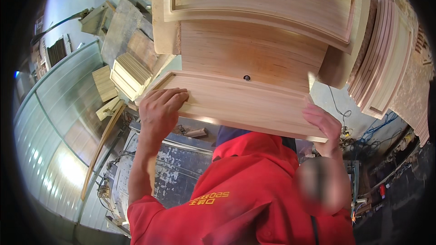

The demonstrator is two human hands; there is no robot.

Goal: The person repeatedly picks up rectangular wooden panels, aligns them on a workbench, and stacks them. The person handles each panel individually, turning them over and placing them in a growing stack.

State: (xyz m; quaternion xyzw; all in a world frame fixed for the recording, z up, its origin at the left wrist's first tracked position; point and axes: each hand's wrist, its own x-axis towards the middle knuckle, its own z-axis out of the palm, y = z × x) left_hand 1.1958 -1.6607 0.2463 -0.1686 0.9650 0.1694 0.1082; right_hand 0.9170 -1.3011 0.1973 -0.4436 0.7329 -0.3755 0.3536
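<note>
- A pile of pale wooden panels [254, 4] with arched, raised frames fills the upper middle of the view, one lying over another.
- A person in a red shirt [254, 195] is bent low under that pile, filling the lower middle. Both hands in view belong to this co-worker; the wearer's own hands are out of the picture.
- The framed wooden panel [236, 102] lies lowest in the pile, just above the red shoulders, tilted down toward the picture's right.
- A row of similar panels [386, 59] leans on edge at the right, well apart from the held one.
- A worn grey-blue machine [181, 163] stands behind the co-worker's bare forearm.
- A small stack of short boards [129, 75] sits at the left, near the panel's corner.
- A long curved wooden strip [102, 145] leans below that stack.
- The hand at the picture's left [159, 109] lies on the panel's near corner, fingers pressed together and curled over the edge.
- The hand at the picture's right [324, 127] grips the panel's other lower edge, fingers wrapped around it.
- Blue cables [377, 129] trail across the floor at the right.
</note>
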